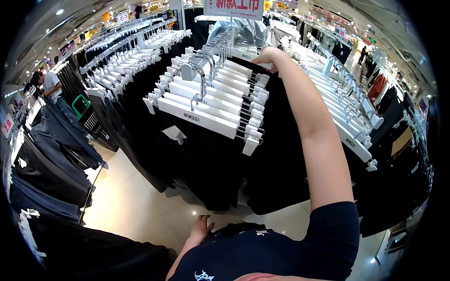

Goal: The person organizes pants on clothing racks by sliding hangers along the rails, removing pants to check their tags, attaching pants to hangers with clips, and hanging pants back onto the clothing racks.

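Observation:
Far out along the middle rack, my right hand (269, 56) is at the right end of a white trouser hanger (244, 55). Its thumb lies on the hanger and the other fingers bend down behind, partly hidden. Nearer me, several white trouser hangers (197, 115) marked BOKESI hang in a row on a metal rail, with black trousers (206, 164) below them. My left hand (201, 227) hangs low by my body, holding nothing, its fingers loosely apart.
More racks of white hangers stand at left (117, 65) and right (344, 117). Dark trousers (51, 154) line the left side. A person (50, 86) stands there beside a black shopping basket with a green handle (82, 107). A sign (234, 7) tops the middle rack.

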`<state>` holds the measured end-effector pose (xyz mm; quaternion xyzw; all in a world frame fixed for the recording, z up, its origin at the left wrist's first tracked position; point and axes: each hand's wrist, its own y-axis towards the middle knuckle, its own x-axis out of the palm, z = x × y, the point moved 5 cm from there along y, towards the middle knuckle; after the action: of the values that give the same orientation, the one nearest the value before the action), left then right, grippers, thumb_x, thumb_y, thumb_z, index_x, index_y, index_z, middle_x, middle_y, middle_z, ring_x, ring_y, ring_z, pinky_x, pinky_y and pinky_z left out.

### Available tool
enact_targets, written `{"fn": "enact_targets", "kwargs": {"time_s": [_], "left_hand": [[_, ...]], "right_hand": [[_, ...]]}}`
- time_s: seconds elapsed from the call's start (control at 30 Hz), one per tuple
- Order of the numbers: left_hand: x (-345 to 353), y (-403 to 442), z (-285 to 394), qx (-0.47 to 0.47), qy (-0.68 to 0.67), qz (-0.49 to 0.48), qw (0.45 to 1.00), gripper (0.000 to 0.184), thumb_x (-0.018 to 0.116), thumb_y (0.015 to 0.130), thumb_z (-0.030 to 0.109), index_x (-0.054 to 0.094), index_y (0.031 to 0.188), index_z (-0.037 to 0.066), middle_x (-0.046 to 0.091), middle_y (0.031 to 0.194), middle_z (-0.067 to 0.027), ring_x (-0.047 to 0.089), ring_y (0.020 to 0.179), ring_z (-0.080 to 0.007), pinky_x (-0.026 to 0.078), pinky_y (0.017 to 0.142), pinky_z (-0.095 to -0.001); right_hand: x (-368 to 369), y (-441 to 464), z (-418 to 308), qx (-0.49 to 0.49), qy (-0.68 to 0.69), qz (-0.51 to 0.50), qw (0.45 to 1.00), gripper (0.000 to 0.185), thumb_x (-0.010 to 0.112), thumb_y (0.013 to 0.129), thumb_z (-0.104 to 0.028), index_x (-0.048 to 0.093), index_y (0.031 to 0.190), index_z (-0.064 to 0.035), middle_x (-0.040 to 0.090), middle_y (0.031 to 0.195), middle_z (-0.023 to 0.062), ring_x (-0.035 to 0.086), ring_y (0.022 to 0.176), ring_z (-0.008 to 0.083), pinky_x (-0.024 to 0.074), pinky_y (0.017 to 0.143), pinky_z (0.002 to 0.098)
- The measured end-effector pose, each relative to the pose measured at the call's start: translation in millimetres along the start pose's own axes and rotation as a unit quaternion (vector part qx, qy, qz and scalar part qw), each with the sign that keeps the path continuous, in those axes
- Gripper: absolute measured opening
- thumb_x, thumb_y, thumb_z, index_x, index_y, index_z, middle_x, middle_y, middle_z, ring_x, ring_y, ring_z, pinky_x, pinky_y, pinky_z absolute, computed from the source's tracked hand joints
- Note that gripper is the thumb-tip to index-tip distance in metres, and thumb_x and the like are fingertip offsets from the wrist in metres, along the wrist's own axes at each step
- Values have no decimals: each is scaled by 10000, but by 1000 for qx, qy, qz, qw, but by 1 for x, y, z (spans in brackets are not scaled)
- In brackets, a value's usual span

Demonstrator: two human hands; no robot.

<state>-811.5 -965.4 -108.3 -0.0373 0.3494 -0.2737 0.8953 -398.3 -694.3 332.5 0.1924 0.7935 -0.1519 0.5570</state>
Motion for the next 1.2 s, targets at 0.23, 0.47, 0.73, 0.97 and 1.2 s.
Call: {"fn": "enact_targets", "kwargs": {"time_s": [0.23,0.47,0.73,0.97,1.2], "left_hand": [[1,-11,11,35,102,-113,988,445,536,858,331,484,1198,48,495,1185,-198,517,1043,-365,434,869,-403],[-5,-18,8,29,100,-127,986,457,511,861,351,488,1194,39,513,1163,-208,515,1040,-380,430,866,-419],[4,-13,-6,92,127,-166,974,462,512,864,366,492,1186,35,523,1141,-209,519,1038,-367,435,856,-410],[19,-20,-20,117,121,-208,964,483,522,856,396,510,1165,24,551,1081,-224,535,1004,-380,440,839,-416],[45,-1,-42,186,148,-356,904,537,517,841,455,516,1168,28,558,1096,-224,552,989,-363,452,830,-413]], "right_hand": [[-5,-30,-4,-8,-72,-43,996,523,619,811,-399,549,969,95,610,782,186,620,552,288,533,449,383],[-32,-37,4,-53,14,-30,998,408,662,781,-333,561,786,63,575,608,139,583,467,227,483,392,326],[-45,-69,-54,-60,-84,24,994,308,561,758,-182,569,940,67,594,642,176,605,492,270,521,500,390],[-50,-153,-7,-44,-37,63,996,314,585,796,-228,583,807,86,593,735,175,623,585,230,534,452,350],[-46,-167,57,-171,-189,110,961,437,614,777,-342,594,708,89,546,604,138,565,549,231,454,567,373]]}}
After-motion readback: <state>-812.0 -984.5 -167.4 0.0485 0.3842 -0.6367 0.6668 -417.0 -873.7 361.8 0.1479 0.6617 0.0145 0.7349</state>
